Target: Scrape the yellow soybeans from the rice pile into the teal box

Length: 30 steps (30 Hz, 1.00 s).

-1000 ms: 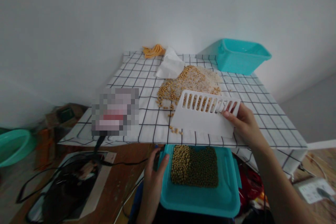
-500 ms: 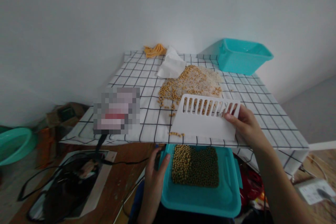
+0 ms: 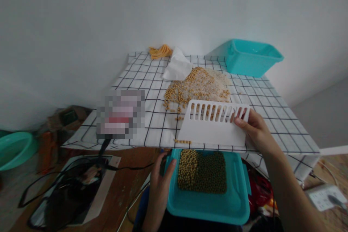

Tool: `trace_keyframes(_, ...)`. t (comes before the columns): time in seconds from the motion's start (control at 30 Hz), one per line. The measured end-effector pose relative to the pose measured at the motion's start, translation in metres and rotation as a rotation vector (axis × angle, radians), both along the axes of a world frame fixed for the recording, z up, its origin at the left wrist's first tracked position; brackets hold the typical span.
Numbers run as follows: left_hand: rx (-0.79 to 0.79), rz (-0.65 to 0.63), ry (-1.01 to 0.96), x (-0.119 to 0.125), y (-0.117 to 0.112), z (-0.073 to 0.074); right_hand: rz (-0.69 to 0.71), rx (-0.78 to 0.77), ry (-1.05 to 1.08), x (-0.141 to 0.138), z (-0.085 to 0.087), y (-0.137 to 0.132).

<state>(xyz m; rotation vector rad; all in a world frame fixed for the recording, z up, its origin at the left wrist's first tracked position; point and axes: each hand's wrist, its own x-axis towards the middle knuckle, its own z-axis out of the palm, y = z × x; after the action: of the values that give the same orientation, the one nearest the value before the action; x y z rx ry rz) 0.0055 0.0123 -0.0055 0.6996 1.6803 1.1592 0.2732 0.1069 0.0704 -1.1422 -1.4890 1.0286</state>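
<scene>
My right hand (image 3: 257, 130) is closed around the right end of a white slotted plastic scraper (image 3: 212, 132). The scraper stands near the table's front edge, with a short row of yellow soybeans (image 3: 183, 141) at its lower left. Behind it lies a pile of soybeans mixed with pale grains (image 3: 198, 83). Below the edge, my left hand (image 3: 160, 181) grips the left side of a teal tray (image 3: 206, 206), thumb along the rim. In the tray, yellow soybeans (image 3: 187, 170) lie to the left of dark green beans (image 3: 212, 174).
A teal bin (image 3: 247, 61) stands at the back right of the checked tablecloth (image 3: 146, 112). A white cloth (image 3: 178, 67) and a yellow cloth (image 3: 160, 52) lie at the back. To the left is a blurred-out object (image 3: 121, 114) with a black cable. A power strip (image 3: 326, 197) lies lower right.
The scraper in my right hand has come slightly nearer the front edge, and the short row of soybeans has shifted with it. My left hand and the tray look nearly the same.
</scene>
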Motion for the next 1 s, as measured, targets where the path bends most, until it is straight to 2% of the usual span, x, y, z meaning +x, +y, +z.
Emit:
trace_keyframes(0.33, -0.003, -0.021, -0.044, 0.0007, 0.0009, -0.0011, -0.007, -0.008, 0.027, -0.0005, 0.0014, -0.0003)
trace_keyframes(0.67, 0.024, -0.006, -0.012, 0.0006, 0.0013, -0.0012, -0.082, 0.087, -0.040, -0.0025, 0.0037, 0.0011)
trace_keyframes(0.83, 0.017, -0.019, -0.011, -0.0008, 0.0009, -0.0030, 0.035, 0.084, -0.092, -0.0044, 0.0051, 0.0035)
trace_keyframes(1.0, -0.003, -0.016, -0.036, -0.0017, 0.0016, -0.0092, 0.093, 0.075, -0.083, -0.0039, 0.0051, 0.0045)
